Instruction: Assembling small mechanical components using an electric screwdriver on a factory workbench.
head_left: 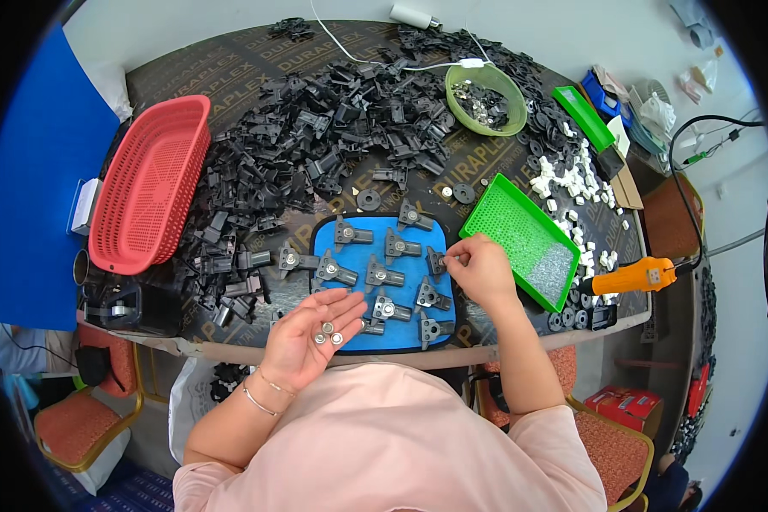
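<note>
Several black plastic fittings, each with a flange and a short barrel, are laid out on a blue mat (352, 343). Many of these, such as one fitting (384, 274) near the middle, have a round silver piece in the flange. My left hand (303, 341) is palm up over the mat's near left corner, fingers stretched out, with three small round metal pieces (328, 328) resting in it. My right hand (484, 271) has its fingertips pinched at a black fitting (434, 259) by the mat's right edge. What lies between those fingertips is hidden.
Loose black plastic parts (341, 128) are heaped behind the mat. A red basket (149, 183) stands at left, a yellow-green bowl (516, 115) of metal pieces behind. To the right are a green tray (508, 218) with small clear pieces, white pieces (580, 181) and an orange-handled tool (631, 277).
</note>
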A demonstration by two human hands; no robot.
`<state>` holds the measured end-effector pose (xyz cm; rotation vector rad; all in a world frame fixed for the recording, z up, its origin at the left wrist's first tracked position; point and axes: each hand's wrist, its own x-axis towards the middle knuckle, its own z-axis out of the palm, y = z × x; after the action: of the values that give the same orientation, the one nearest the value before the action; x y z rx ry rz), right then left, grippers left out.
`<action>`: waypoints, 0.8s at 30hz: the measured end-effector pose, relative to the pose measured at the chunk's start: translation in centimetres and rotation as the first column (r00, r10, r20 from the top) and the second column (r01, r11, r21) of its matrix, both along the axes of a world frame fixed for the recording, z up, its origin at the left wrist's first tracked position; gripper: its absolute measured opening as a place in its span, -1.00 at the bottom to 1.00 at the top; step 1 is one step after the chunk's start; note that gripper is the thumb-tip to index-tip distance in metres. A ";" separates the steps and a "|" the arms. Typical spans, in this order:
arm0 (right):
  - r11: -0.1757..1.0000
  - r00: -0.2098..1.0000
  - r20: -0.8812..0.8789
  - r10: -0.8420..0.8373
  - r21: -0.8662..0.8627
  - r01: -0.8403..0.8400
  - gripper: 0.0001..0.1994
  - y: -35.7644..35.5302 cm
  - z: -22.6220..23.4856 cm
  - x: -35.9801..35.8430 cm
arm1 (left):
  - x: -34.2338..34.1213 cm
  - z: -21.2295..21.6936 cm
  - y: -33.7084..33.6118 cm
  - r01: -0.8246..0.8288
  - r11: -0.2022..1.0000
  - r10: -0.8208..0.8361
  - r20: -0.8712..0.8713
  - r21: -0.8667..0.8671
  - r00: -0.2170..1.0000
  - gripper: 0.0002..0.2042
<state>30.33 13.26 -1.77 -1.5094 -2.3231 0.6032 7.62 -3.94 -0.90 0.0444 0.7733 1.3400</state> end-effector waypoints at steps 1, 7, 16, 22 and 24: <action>1.000 1.000 0.000 0.000 -0.001 0.000 -0.88 0.0 -0.3 -0.1 | 0.0 0.0 0.0 0.001 1.000 -0.001 0.004 0.007 1.000 -0.64; 0.999 1.000 -0.013 0.002 -0.037 -0.003 -0.88 -0.2 -0.4 -0.5 | 0.2 -0.3 0.2 0.011 0.998 -0.015 0.071 0.055 0.997 -0.66; 0.827 0.700 -0.484 0.525 0.099 -0.553 -0.85 -6.8 4.4 -5.1 | 1.0 0.1 1.8 -0.026 0.994 0.011 0.138 0.104 0.990 -0.59; 0.829 0.758 -0.345 0.553 0.131 -0.544 -0.80 -8.3 3.4 -6.0 | 0.9 -0.1 1.8 -0.018 0.983 -0.025 0.232 0.185 0.972 -0.62; 0.841 0.773 -0.337 0.537 0.141 -0.523 -0.81 -8.4 3.1 -6.0 | 1.0 -0.3 1.8 -0.025 0.984 -0.017 0.232 0.177 0.973 -0.62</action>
<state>24.37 4.89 1.34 -0.6154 -2.4202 0.8803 8.60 -2.14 -1.16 0.0266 0.4541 1.3872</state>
